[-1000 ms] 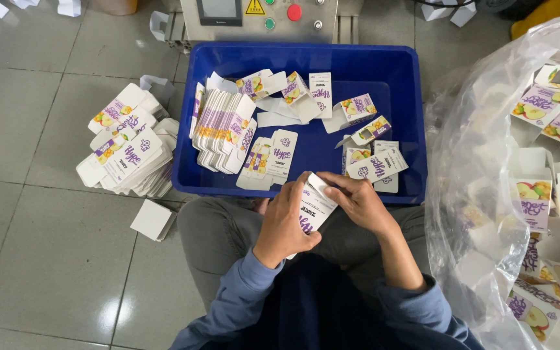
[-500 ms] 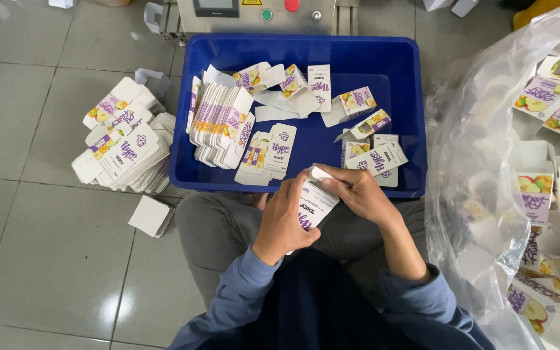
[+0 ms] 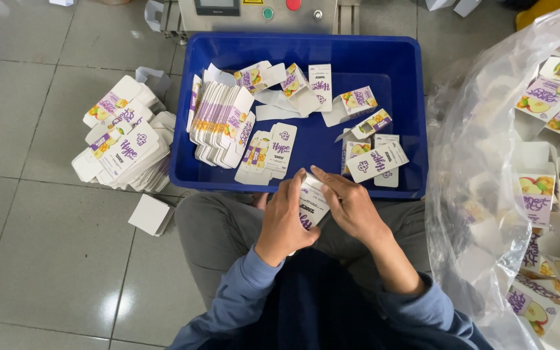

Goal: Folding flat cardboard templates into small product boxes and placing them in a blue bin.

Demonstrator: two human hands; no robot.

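Small white carton (image 3: 308, 206) upright, long axis tilted toward blue bin (image 3: 384, 61); left hand (image 3: 284, 220) wraps it, right hand (image 3: 352, 207) fingers pressed flat on top.

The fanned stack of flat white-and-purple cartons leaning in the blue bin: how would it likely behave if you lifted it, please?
The fanned stack of flat white-and-purple cartons is probably light, being thin card. Already splayed and leaning, its loose sheets would likely slide apart unless pinched firmly. Each blank probably bends easily along its creases in the blue plastic bin.

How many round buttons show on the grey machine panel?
3: green button, red button cut by the frame edge, small silver one. More may sit out of view.
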